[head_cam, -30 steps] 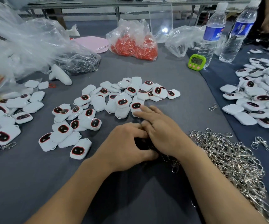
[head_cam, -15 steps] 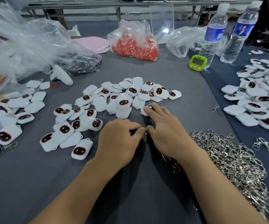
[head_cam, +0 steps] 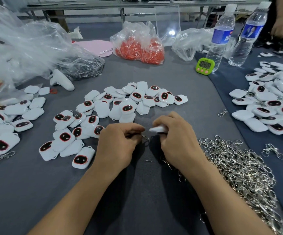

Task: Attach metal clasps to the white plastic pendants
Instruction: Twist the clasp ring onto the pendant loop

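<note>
The grey felt-covered desk (head_cam: 137, 192) carries everything in front of you. To your right, along its edge, lies the big tangled heap of silver metal clasps (head_cam: 239, 168); straight ahead, past your hands, sits the loose pile of white rounded plastic pendants with dark red-rimmed faces (head_cam: 129, 102), and more of them lie off to either side.

Your right hand (head_cam: 176, 139) is clenched around one white plastic pendant (head_cam: 157, 129), of which only the narrow end pokes out toward the centre. Your left hand (head_cam: 118, 146) pinches a single metal clasp (head_cam: 145, 137) between thumb and forefinger, its ring end hanging free just below the pendant's tip. The two parts are near each other but look not yet joined.

The pendant should feel light, hard and smooth, so it may twist in a loose grip. Hold it by its flat faces and leave exposed the end with the small moulded loop. That loop is probably thin and the weakest spot, so feed the ring through it without levering. The clasp is stiff, small and slick, and it will likely snag on its neighbours in the heap. Grip it by the body, close to the opening, so the ring does not swivel away as you bring it to the loop.
</note>
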### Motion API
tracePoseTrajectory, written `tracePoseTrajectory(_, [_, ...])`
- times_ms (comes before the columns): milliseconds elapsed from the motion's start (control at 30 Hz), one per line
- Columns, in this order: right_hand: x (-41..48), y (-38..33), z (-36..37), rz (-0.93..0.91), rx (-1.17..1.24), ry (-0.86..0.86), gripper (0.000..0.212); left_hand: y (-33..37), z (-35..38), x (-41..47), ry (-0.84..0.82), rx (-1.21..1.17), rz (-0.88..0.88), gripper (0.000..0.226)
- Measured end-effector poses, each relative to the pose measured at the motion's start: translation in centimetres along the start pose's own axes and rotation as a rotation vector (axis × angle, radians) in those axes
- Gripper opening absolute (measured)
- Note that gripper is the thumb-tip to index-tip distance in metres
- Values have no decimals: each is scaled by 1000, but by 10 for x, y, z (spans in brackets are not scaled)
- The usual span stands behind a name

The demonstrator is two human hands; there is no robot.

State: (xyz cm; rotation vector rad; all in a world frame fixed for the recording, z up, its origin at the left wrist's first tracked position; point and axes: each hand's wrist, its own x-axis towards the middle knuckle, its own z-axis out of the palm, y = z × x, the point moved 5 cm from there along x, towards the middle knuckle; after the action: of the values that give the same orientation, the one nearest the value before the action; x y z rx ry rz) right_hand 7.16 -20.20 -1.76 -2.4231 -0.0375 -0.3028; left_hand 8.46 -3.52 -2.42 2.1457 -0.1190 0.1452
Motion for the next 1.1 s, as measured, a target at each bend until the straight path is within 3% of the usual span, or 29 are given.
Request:
tracePoseTrajectory(200, [-8, 3, -3, 150, 361, 86, 20, -1, -1, 0, 54, -56, 3, 32])
tracePoseTrajectory(500, [-12, -6, 4, 156, 395, 15, 24, 15, -5, -7, 39, -182, 79, 49])
tracePoseTrajectory(733, [-10, -2, 8, 193, 534, -13, 13, 16, -6, -6, 36, -271, 85, 44])
tracePoseTrajectory(900, [-9, 4, 10, 313, 713, -43, 11, 15, -4, -7, 62, -184, 86, 46])
tracePoseTrajectory(1100, [-9, 5, 7, 368, 800, -102, 18, 15, -7, -8, 108, -85, 124, 29])
